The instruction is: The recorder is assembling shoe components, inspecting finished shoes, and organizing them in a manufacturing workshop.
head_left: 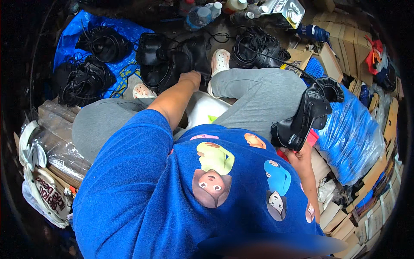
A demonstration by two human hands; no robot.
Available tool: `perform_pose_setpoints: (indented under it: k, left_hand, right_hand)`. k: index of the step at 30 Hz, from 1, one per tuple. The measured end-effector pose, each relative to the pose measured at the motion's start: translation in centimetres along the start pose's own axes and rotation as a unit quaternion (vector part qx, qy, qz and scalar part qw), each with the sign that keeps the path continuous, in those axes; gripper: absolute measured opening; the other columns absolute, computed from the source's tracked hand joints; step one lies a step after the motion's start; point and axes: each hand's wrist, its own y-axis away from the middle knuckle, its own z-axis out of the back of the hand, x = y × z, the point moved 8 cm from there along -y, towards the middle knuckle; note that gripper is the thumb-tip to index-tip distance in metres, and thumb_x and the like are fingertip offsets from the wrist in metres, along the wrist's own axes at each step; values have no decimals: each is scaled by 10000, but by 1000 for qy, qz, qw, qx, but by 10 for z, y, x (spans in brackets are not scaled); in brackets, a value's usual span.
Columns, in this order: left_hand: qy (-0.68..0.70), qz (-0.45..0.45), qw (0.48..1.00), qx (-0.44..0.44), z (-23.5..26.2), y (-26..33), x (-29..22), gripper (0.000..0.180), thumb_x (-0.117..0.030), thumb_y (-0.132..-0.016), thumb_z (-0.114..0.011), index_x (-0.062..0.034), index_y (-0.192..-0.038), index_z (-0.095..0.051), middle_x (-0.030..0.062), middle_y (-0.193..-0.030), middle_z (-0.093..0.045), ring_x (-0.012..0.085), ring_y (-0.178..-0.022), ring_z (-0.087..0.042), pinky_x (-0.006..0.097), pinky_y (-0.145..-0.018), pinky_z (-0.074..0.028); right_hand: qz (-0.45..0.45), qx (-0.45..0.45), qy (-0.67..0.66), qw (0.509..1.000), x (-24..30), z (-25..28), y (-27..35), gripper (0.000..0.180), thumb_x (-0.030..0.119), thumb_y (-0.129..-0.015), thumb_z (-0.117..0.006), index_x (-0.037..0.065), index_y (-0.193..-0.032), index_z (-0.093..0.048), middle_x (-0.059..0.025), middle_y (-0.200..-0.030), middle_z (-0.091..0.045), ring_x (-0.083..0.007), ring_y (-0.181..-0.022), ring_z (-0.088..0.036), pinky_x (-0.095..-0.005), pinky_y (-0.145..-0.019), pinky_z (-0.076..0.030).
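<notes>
Between my feet stands a cluster of black lace-up boots (pixel 157 64). My left hand (pixel 191 79) reaches forward to them, its fingers curled against the lower part of one black boot (pixel 189 54); the fingertips are partly hidden. Tilted against my right thigh rests another black boot (pixel 302 116), its padded collar up and its loose lace trailing toward the far boots. Close under this boot, my right hand (pixel 300 154) is closed on a red cloth (pixel 311 137), which shows on both sides of the hand. Some of its fingers are hidden behind the boot.
More black boots lie on a blue plastic sheet (pixel 77 32) at far left and beyond my right foot (pixel 221 60). Plastic bottles (pixel 198 18) stand at the back. Cardboard (pixel 345 39) and a blue plastic-wrapped bundle (pixel 351 134) crowd the right; a white bag (pixel 45 190) lies left.
</notes>
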Motion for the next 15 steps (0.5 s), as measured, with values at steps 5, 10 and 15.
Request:
perform_pose_setpoints:
  k: [5, 10, 15]
  left_hand:
    - [-149, -76, 982, -86, 10, 16, -6, 323, -108, -839, -473, -71, -1143, -572, 117, -1221, -535, 264, -1129, -520, 373, -930, -395]
    - [-156, -71, 981, -95, -7, 5, 13, 311, -110, -860, -417, -81, -1107, -604, 110, -1153, -584, 262, -1091, -547, 377, -907, -416]
    - [-49, -93, 994, -44, 23, 22, 5, 363, -157, -801, -521, -135, -1157, -587, 110, -1256, -514, 253, -1144, -512, 364, -984, -382]
  right_hand:
    - [31, -4, 14, 999, 0, 5, -2, 307, -18, -615, -684, 85, -904, -663, -69, -949, -647, -301, -1001, -525, -401, -917, -365]
    - [35, 2, -16, 999, -2, 2, 0, 323, -18, -606, -695, 82, -911, -657, -61, -952, -644, -290, -969, -513, -387, -897, -362]
    - [72, 4, -42, 996, -8, 6, 4, 345, -17, -619, -697, 60, -951, -645, -88, -977, -635, -246, -979, -491, -365, -880, -367]
